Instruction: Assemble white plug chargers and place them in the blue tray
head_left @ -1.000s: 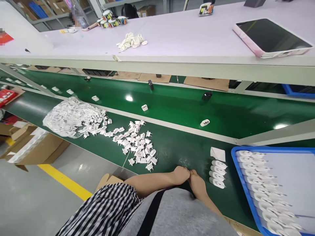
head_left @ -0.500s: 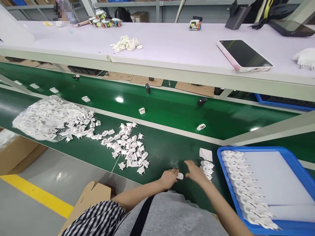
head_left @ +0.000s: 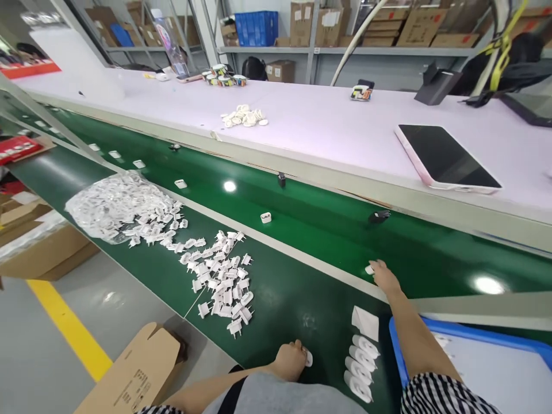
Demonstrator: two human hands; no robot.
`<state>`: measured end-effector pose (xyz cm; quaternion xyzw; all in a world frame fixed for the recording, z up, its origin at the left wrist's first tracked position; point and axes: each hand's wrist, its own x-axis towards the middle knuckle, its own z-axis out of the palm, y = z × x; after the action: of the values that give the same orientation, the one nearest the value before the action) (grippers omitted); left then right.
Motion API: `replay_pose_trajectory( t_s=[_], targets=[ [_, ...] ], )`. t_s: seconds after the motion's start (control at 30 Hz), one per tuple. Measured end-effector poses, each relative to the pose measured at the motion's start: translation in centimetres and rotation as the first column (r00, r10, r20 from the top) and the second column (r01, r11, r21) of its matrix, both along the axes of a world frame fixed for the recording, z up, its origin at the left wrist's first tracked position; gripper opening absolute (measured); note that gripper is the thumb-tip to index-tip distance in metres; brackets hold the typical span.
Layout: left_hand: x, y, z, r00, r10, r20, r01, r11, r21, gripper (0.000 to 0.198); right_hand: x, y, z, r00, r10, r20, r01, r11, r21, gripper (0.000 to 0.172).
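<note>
down at bottom centre, left hand [head_left: 290,361] pinches a small white plastic plug piece [head_left: 307,358] on the dark green mat [head_left: 276,299], likely steadying it; mid-right, right hand [head_left: 383,277] touches a small white charger block [head_left: 370,269] on the glossy green conveyor belt [head_left: 328,224], grip unclear.

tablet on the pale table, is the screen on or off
Off, as far as it shows: the tablet lies face up on the table, its screen plain black with nothing lit.

tray [head_left: 474,336] cropped (bottom right), plug [head_left: 307,358] half-hidden
</note>
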<state>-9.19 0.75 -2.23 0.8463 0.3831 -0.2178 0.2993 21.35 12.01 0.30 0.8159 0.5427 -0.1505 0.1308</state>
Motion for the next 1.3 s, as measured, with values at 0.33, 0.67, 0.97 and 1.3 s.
replay_pose_trajectory(
  t_s=[0.33,0.67,0.97,1.3],
  targets=[
    [0.5,2.2,-0.2,0.982,-0.086,0.166,0.083,0.996,0.024,0.031,-12.9,-4.8,-0.7,0.944,0.274,-0.182,-0.272,0.962,0.039,0.022],
    [-7.8,17.4,2.3,0.808,0.576,0.127,-0.573,0.716,0.399,0.042,-15.3,-8.4,-0.3,0.958,0.046,-0.282,0.005,0.984,0.181,0.046],
    [-6.0,17.6,2.3,0.397,0.829,0.395,-0.744,0.542,-0.39,0.028,-17.9,-8.9,0.3,0.604,-0.102,-0.79,0.398,0.898,0.188,0.038],
    [2.0,8.6,2.1,0.353,0.824,0.443,-0.356,0.556,-0.751,0.033,-17.9,-8.9,0.4,0.447,-0.103,-0.889,0.561,0.806,0.189,0.039]
  ],
)
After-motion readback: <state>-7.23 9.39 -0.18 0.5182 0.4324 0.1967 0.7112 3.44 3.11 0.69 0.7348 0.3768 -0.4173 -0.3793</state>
